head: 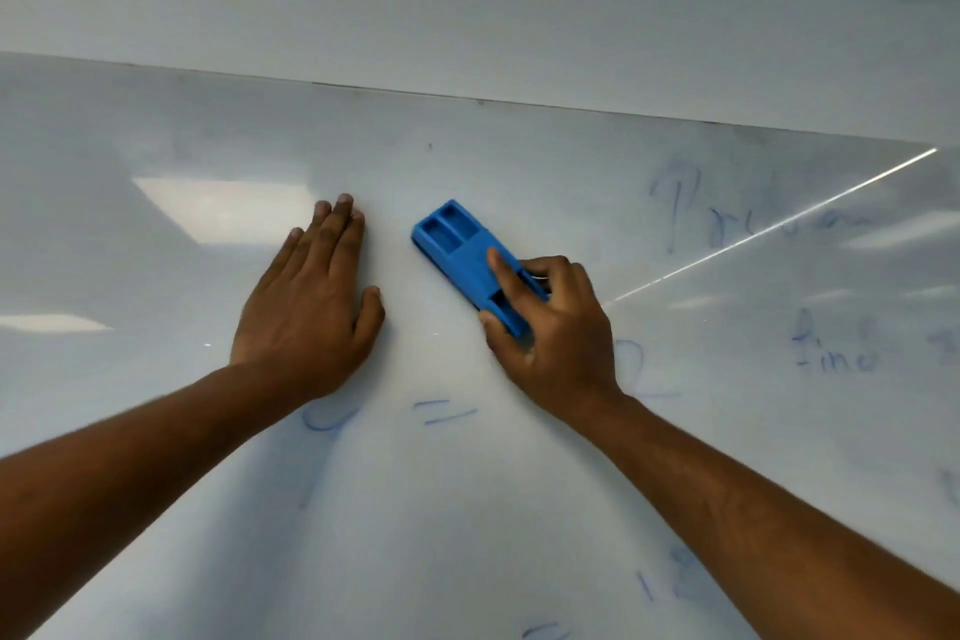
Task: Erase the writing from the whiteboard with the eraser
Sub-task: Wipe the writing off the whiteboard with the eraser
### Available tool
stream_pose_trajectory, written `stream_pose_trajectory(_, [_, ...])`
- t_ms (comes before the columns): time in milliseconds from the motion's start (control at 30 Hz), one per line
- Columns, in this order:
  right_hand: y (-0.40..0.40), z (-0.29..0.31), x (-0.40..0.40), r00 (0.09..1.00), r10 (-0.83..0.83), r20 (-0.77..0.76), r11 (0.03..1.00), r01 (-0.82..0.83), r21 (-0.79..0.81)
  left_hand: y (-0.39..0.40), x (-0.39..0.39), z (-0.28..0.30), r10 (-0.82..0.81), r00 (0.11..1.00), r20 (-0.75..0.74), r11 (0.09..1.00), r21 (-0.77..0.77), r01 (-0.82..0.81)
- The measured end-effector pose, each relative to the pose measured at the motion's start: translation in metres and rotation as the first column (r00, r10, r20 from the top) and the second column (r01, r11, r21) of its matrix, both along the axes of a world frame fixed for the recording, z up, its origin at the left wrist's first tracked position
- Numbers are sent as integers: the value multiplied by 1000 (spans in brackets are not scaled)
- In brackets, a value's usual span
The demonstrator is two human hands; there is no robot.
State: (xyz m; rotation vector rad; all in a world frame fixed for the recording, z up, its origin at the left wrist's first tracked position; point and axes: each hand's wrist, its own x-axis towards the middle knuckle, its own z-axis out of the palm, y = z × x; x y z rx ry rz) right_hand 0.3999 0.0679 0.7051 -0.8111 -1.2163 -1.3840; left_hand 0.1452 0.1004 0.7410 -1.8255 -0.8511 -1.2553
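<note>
With the right hand (550, 322) gripping the blue plastic eraser (470, 261) and the left hand (311, 296) flat on the glossy whiteboard (467, 509), faint blue writing (831, 348) right of the eraser may get missed, or smeared by the left palm

Blue writing (727, 208) at the upper right of the whiteboard (156, 250) is smeared and too faint to read. A second faint word sits further right, and more marks run off the right edge. Along the bottom edge, a blue stroke is cut off. The right hand (550, 327) covers the lower end of the blue eraser (467, 255) and part of a blue mark beside the wrist. The left hand (306, 307) hides the board beneath its palm. Both forearms leave the picture at the lower corners.
</note>
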Motion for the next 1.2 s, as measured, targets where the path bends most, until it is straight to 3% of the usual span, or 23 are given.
stream_pose_trajectory(67, [-6, 2, 31, 1000, 0, -29, 1000, 0, 7, -1, 10, 2, 14, 1000, 1, 1000, 2, -14])
stream_pose_trajectory(167, [-25, 15, 92, 921, 62, -384, 997, -39, 69, -11, 41, 5, 2, 1000, 30, 1000, 17, -2])
stream_pose_trajectory(233, [-30, 19, 115, 840, 110, -532, 994, -79, 81, -18, 68, 7, -1, 999, 48, 1000, 22, 0])
stream_pose_trajectory(300, [-28, 12, 117, 910, 98, -403, 994, -73, 77, -23, 95, 7, 9, 999, 54, 1000, 16, -10])
stream_pose_trajectory(400, [-29, -1, 136, 999, -38, 2, 999, 38, -12, -31, 135, 8, 19, 999, 47, 1000, 9, -20])
stream_pose_trajectory(467, [-39, 11, 176, 998, -52, -34, 998, 52, -25, -34, 155, 9, 10, 999, 49, 1000, 23, -11])
stream_pose_trajectory(567, [-54, 25, 228, 889, 70, -452, 997, -59, 39, -38, 187, 14, 15, 999, 40, 999, 41, -16])
stream_pose_trajectory(600, [-53, 25, 228, 856, 109, -506, 994, -83, 74, -39, 196, 16, 22, 999, 34, 998, 49, -24])
stream_pose_trajectory(633, [-50, 22, 223, 872, 123, -474, 992, -92, 89, -39, 206, 18, 24, 999, 31, 998, 51, -25])
stream_pose_trajectory(733, [-38, 2, 209, 993, 8, -121, 999, -4, 33, -39, 226, 21, 14, 999, 47, 998, 61, -17])
stream_pose_trajectory(800, [-44, 9, 231, 997, -61, -45, 998, 61, 0, -36, 231, 19, 17, 998, 66, 997, 80, -22])
stream_pose_trajectory(867, [-56, 26, 266, 965, -44, -260, 999, 47, 8, -33, 232, 17, 30, 998, 61, 995, 91, -35])
stream_pose_trajectory(933, [-65, 40, 291, 846, 46, -531, 999, -30, 39, -29, 232, 16, 37, 998, 55, 994, 102, -43])
stream_pose_trajectory(967, [-65, 43, 291, 801, 80, -593, 997, -54, 61, -29, 231, 17, 41, 997, 59, 993, 106, -47])
stream_pose_trajectory(1033, [-58, 38, 272, 857, 119, -501, 992, -84, 92, -28, 231, 19, 41, 997, 64, 993, 108, -48])
stream_pose_trajectory(1100, [-48, 18, 252, 981, 26, -193, 998, -14, 64, -27, 232, 19, 42, 997, 62, 993, 110, -49])
stream_pose_trajectory(1167, [-45, 15, 258, 993, -117, 32, 992, 116, 46, -27, 233, 18, 41, 997, 60, 993, 107, -48])
stream_pose_trajectory(1200, [-48, 24, 269, 989, -144, 22, 988, 143, 53, -27, 233, 18, 42, 997, 60, 993, 107, -48])
